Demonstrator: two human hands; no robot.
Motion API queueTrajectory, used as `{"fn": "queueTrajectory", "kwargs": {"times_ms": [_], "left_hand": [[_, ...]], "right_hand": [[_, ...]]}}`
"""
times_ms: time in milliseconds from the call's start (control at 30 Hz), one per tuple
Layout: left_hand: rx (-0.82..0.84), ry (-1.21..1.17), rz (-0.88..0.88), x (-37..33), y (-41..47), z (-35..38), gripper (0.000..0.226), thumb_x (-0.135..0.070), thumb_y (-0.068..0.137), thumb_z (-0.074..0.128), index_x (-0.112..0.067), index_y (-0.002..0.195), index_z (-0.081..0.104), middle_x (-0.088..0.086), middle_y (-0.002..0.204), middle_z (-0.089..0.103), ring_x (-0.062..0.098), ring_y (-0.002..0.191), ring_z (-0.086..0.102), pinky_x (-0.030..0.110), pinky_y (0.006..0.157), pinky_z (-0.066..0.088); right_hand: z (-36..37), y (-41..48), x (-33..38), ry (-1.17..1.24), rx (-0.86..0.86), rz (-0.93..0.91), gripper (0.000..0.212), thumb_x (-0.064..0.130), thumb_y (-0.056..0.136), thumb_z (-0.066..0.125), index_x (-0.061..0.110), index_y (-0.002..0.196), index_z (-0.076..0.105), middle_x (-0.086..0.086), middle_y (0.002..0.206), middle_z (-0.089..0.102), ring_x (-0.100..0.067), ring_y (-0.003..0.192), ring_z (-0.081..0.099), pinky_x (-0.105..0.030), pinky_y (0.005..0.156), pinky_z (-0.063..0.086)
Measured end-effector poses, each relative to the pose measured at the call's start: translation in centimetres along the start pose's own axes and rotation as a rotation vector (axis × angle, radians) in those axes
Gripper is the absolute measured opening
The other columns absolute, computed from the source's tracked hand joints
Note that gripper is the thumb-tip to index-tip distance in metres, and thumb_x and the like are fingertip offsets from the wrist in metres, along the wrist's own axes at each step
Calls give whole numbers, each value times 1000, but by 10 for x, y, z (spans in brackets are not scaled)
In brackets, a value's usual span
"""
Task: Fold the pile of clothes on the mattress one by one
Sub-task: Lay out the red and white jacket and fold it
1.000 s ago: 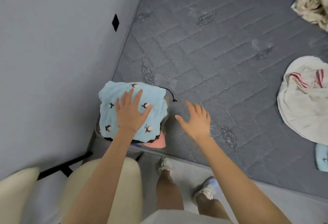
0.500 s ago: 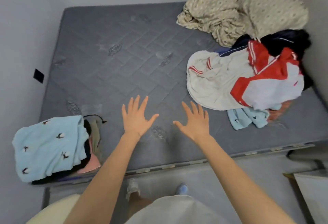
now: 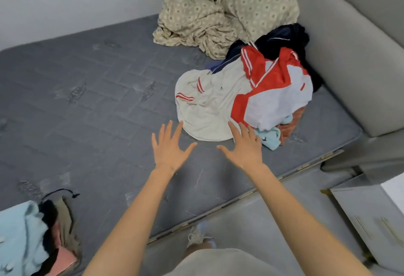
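An unfolded pile lies at the right of the grey mattress [image 3: 91, 105]: a cream garment with red stripes [image 3: 207, 105], a red and white jacket [image 3: 275, 92], a dark garment [image 3: 284, 37] and a light blue piece [image 3: 270, 136]. My left hand [image 3: 169, 146] hovers with fingers spread just left of the cream garment's near edge, holding nothing. My right hand [image 3: 244, 146], also spread and empty, reaches over the pile's near edge beside the light blue piece. A folded stack topped by a light blue cloth [image 3: 19, 236] sits at the mattress's near left corner.
A beige patterned sheet [image 3: 194, 22] and matching pillow [image 3: 260, 2] lie at the far end. A grey padded headboard [image 3: 354, 57] bounds the right side. A white cabinet [image 3: 371, 216] stands on the floor at lower right. My shoe [image 3: 196, 235] is by the mattress edge.
My left hand has lifted off the folded light blue stack. Both hands have swung right across the mattress to the near edge of the unfolded pile, and the view has turned right with them.
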State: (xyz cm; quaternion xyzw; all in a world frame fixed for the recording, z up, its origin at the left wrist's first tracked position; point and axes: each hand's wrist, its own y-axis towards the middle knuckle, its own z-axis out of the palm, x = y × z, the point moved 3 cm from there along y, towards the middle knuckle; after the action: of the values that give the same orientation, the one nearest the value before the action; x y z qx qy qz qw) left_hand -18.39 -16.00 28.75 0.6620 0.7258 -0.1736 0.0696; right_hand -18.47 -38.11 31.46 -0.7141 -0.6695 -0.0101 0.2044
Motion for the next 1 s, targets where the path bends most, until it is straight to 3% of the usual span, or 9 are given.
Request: {"fn": "queueTrajectory", "kwargs": {"times_ms": [233,433,700,1000], "left_hand": [[68,45,80,-81,77,38,80,-70,86,41,-37,152,12,-2,161,6,19,148,-1,48,117,-6],[137,14,5,-160,146,105,81,-69,86,44,-34,152,13,0,161,8,23,148,1,49,118,-2],[166,-122,-269,-248,225,195,81,-68,86,44,-33,152,12,4,161,8,24,148,3,50,117,1],[227,-238,-522,-248,250,264,87,-65,87,49,-28,153,6,8,161,8,26,147,8,49,118,5]], "right_hand": [[-26,58,-85,50,-59,86,82,63,86,52,34,153,13,-2,161,14,-27,148,8,-48,116,14],[-37,142,-172,-12,-27,33,82,62,88,51,33,153,10,-4,161,12,-28,148,7,-49,116,17],[-42,280,-268,-86,113,-92,82,63,89,48,31,154,8,-5,162,10,-29,148,6,-50,116,13],[-6,372,-292,-148,212,-251,83,61,89,50,30,154,8,-7,162,6,-31,149,3,-51,117,12]]}}
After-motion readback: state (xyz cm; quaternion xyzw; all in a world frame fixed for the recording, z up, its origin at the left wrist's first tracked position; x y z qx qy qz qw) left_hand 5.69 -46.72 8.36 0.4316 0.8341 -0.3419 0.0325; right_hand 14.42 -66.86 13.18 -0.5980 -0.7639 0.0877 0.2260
